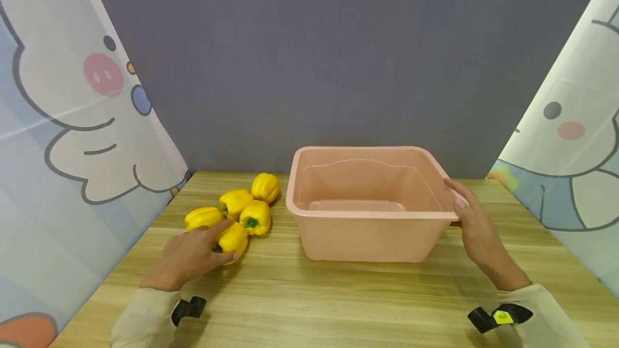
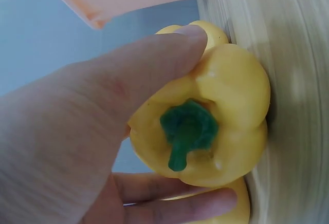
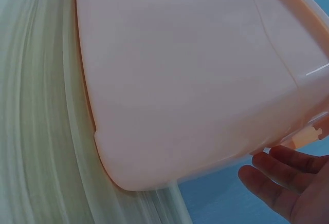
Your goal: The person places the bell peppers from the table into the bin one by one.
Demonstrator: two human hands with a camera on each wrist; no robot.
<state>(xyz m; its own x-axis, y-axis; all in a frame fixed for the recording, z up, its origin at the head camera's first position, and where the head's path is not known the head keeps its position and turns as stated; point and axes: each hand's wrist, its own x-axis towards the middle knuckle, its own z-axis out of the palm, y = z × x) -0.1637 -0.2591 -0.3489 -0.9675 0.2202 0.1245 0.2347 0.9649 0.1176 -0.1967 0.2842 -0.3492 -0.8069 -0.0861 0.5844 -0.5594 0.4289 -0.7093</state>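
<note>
Several yellow bell peppers lie in a cluster on the wooden table [image 1: 338, 294], left of a pink plastic tub [image 1: 367, 240]. My left hand [image 1: 220, 241] grips the nearest pepper [image 1: 238, 235], which still rests on the table. In the left wrist view my thumb [image 2: 169, 54] lies over that pepper [image 2: 231, 106] and my fingers curl under it; its green stem [image 2: 187, 129] faces the camera. My right hand [image 1: 459, 214] holds the tub's right rim, thumb on top. In the right wrist view its fingers [image 3: 288, 178] sit under the lip of the tub [image 3: 195, 80]. Nothing is inside the tub.
A grey backdrop [image 1: 338, 58] stands behind the table, and cartoon-print curtains [image 1: 72, 138] hang at both sides. The other peppers [image 1: 256, 215] lie just beyond my left hand, the farthest [image 1: 265, 187] close to the tub's left wall.
</note>
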